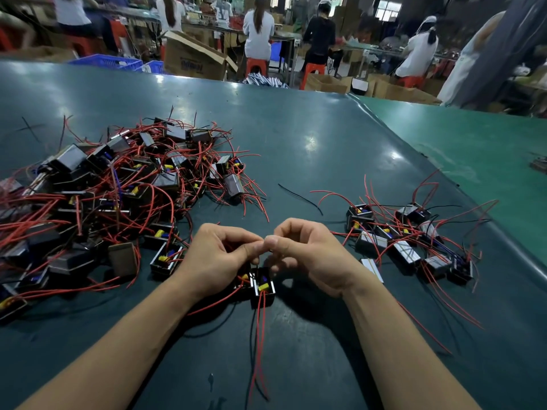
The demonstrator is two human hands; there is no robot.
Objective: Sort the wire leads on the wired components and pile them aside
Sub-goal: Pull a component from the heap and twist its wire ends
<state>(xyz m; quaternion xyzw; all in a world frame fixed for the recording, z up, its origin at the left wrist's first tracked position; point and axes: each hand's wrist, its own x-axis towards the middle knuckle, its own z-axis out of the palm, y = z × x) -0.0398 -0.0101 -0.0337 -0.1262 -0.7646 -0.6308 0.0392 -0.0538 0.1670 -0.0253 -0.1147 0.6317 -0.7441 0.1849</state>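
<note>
Nearest the camera, two bare forearms reach in over the dark green table [296,149]. Red leads [259,335] trail back toward the person from a small black box [263,288] with a yellow part inside; a thin black wire runs off beside them. A second box of the same kind [243,281] sits touching it on its left, partly under the left wrist.

Left hand [219,253]: fingers curled, thumb and forefinger pinched together just above the two boxes. Red wire shows inside the curl, so it looks to be pinching a lead, though the contact point is hidden. Right hand [307,253]: fingers also curled, thumb tip meeting the left hand's fingertips. Cannot tell whether it has hold of anything. Both hands sit directly over the far edge of the boxes.

Right of the hands, well apart: a small pile of boxes [414,244], leads fanned out loosely. Left of the hands, near: a much bigger tangled heap [112,196] of boxes and red wire. Between the two, a loose black wire [300,198] lies alone.

Far side: people seated on red stools [257,66], backs turned, with cardboard cartons [192,57] and blue crates [106,61].
</note>
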